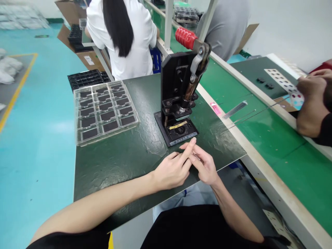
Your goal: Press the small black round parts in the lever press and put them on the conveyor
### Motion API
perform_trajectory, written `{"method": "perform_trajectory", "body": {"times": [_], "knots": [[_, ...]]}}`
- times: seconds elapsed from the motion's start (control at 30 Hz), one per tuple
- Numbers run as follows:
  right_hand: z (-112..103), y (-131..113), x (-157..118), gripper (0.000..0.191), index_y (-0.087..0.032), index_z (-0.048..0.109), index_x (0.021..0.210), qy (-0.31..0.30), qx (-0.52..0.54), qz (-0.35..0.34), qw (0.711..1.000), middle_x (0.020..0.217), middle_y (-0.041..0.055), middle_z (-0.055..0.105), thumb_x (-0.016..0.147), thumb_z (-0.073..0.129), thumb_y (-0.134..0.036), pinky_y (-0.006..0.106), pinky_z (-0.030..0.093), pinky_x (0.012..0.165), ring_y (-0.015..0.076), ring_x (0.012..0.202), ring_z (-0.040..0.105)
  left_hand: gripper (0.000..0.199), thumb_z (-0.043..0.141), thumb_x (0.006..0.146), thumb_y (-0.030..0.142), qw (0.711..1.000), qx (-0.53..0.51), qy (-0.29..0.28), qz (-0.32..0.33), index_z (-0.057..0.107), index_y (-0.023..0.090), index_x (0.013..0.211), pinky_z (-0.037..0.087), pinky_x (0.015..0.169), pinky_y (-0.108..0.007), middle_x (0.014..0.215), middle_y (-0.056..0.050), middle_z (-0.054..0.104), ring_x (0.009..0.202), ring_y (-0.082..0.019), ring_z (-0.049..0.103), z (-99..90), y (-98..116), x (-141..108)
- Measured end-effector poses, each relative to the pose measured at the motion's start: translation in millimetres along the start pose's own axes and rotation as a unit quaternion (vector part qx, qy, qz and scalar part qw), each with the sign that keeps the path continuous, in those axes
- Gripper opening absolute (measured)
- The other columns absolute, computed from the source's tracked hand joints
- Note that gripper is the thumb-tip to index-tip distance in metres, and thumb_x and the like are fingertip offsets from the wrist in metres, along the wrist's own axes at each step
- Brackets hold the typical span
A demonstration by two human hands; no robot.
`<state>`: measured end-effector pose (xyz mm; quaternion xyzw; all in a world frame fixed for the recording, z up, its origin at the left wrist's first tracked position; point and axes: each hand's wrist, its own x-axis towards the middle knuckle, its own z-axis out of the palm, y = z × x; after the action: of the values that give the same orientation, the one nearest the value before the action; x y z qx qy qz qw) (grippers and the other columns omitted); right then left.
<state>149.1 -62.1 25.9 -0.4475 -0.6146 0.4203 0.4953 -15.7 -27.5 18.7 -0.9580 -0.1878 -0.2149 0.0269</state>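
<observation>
From the head camera, the person's left hand (172, 171) and right hand (203, 165) meet above a dark green mat (116, 173). Their fingers (188, 148) are partly closed and touch one another; whether they pinch anything small cannot be told. The fingertips sit just beside the base of a black bench-top hand press (177, 91), which stands upright on the mat with its red-gripped lever raised. To the left lies a clear plastic tray (103, 112) of dark squares. Off to the right, a co-worker's hands (312, 102) hold a perforated sheet (290, 88) over a green workbench (272, 138) — well apart from the person's own.
</observation>
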Motion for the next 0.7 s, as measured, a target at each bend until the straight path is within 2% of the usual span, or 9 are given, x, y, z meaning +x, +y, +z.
{"method": "perform_trajectory", "body": {"times": [0.17, 0.27, 0.4, 0.57, 0.7], "knots": [[-0.4, 0.6, -0.4, 0.036, -0.018, 0.066, 0.124, 0.001, -0.014, 0.001, 1.000, 0.102, 0.0090, 0.072, 0.107, 0.048, -0.043, 0.029, 0.057, 0.074, 0.0189, 0.084, 0.068, 0.034, 0.043, 0.097, 0.017, 1.000, 0.005, 0.000, 0.004, 0.061, -0.001, 0.119, 0.057, 0.082, -0.038, 0.156, -0.039, 0.040, 0.091, -0.026, 0.075, -1.5, -0.4, 0.5], [-0.9, 1.0, -0.4, 0.033, -0.018, 0.065, 0.126, -0.004, -0.005, -0.012, 1.000, 0.107, 0.0091, 0.072, 0.107, 0.048, -0.040, 0.028, 0.057, 0.075, 0.0182, 0.086, 0.069, 0.033, 0.043, 0.097, 0.017, 1.000, 0.004, -0.012, 0.000, 0.061, 0.000, 0.120, 0.057, 0.085, -0.039, 0.158, -0.037, 0.037, 0.094, -0.026, 0.075, -1.5, 0.1, 0.4], [-0.6, 1.5, -0.1, 0.033, -0.017, 0.065, 0.125, 0.001, -0.007, -0.007, 1.000, 0.103, 0.0089, 0.072, 0.107, 0.049, -0.040, 0.028, 0.058, 0.075, 0.0180, 0.085, 0.069, 0.033, 0.042, 0.098, 0.017, 1.000, 0.005, -0.018, 0.007, 0.061, 0.000, 0.119, 0.057, 0.084, -0.038, 0.158, -0.037, 0.038, 0.095, -0.026, 0.075, -0.6, 0.2, 0.0], [-0.9, 2.8, -0.5, 0.035, -0.017, 0.065, 0.125, -0.001, -0.011, -0.006, 1.000, 0.110, 0.0106, 0.072, 0.107, 0.048, -0.041, 0.029, 0.059, 0.080, 0.0193, 0.093, 0.070, 0.034, 0.043, 0.097, 0.017, 1.000, 0.001, -0.026, -0.003, 0.061, 0.002, 0.121, 0.056, 0.088, -0.039, 0.161, -0.034, 0.035, 0.097, -0.026, 0.075, -0.3, 0.0, -0.1], [-0.2, 2.0, 0.1, 0.034, -0.017, 0.065, 0.126, 0.003, -0.010, -0.010, 1.000, 0.106, 0.0098, 0.073, 0.107, 0.048, -0.040, 0.029, 0.059, 0.076, 0.0183, 0.086, 0.069, 0.035, 0.043, 0.097, 0.017, 0.999, 0.001, -0.032, 0.004, 0.060, 0.001, 0.123, 0.056, 0.087, -0.039, 0.161, -0.035, 0.035, 0.098, -0.027, 0.075, -1.2, -0.1, 0.3]]}}
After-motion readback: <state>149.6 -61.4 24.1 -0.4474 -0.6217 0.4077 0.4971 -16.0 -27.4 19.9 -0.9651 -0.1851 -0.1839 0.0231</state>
